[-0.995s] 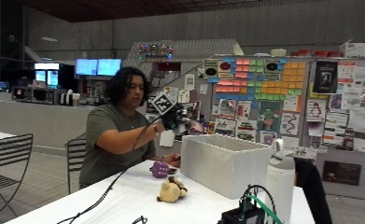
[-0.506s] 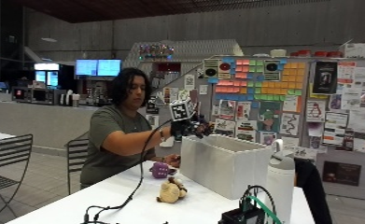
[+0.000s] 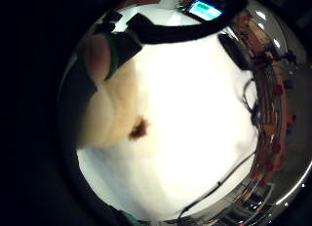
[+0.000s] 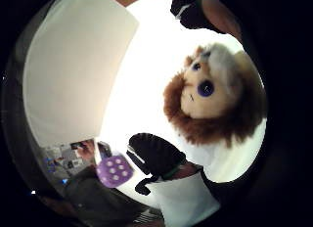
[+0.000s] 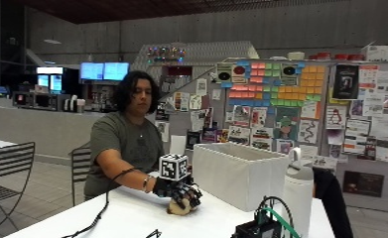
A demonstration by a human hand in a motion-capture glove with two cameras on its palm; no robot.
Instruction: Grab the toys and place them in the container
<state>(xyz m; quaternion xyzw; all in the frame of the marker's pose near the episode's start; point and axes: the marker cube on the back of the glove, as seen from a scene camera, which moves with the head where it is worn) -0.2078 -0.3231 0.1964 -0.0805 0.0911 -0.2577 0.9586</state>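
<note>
plush toy [image 4: 210, 97]: soft fuzzy cloth, glossy plastic eyes
container [image 5: 238, 171]: matt white fabric
table [image 5: 114, 218]: smooth white top
dice [image 4: 114, 170]: purple, looks soft and matt
glove [image 5: 180, 191]: matt black cloth

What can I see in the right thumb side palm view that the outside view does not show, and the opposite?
Only the thumb side palm view shows the plush monkey's face and a purple spotted die on the table. Only the outside view shows the seated person, the gloved right hand lowered over the toy, and a white jug. Both show the white container, the white table and the plush toy itself.
</note>
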